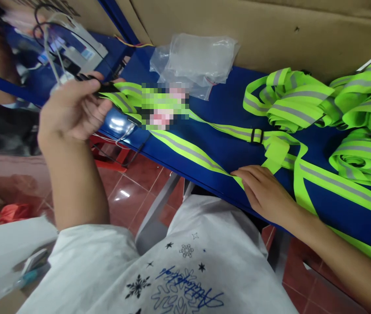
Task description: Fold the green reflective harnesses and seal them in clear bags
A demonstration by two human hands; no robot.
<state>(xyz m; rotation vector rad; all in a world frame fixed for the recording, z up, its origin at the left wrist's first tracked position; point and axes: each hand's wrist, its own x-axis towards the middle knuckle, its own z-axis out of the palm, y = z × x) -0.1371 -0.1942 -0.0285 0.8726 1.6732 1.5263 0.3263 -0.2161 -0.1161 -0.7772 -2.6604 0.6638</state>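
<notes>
A neon yellow-green reflective strap vest (205, 148) with grey stripes lies stretched across the blue table (234, 104). My left hand (72, 109) is raised at the left, fingers pinched on the vest's left end, where a black buckle shows. My right hand (262, 189) rests near the table's front edge, fingers together, pressing the strap flat next to a folded tab. A black slider (256, 135) sits on the strap between my hands.
A pile of folded reflective vests (336, 109) fills the right of the table. Clear plastic bags (198, 61) lie at the back, before brown cardboard (270, 30). Cables and a white device (74, 43) sit at the upper left. Red tiled floor lies below.
</notes>
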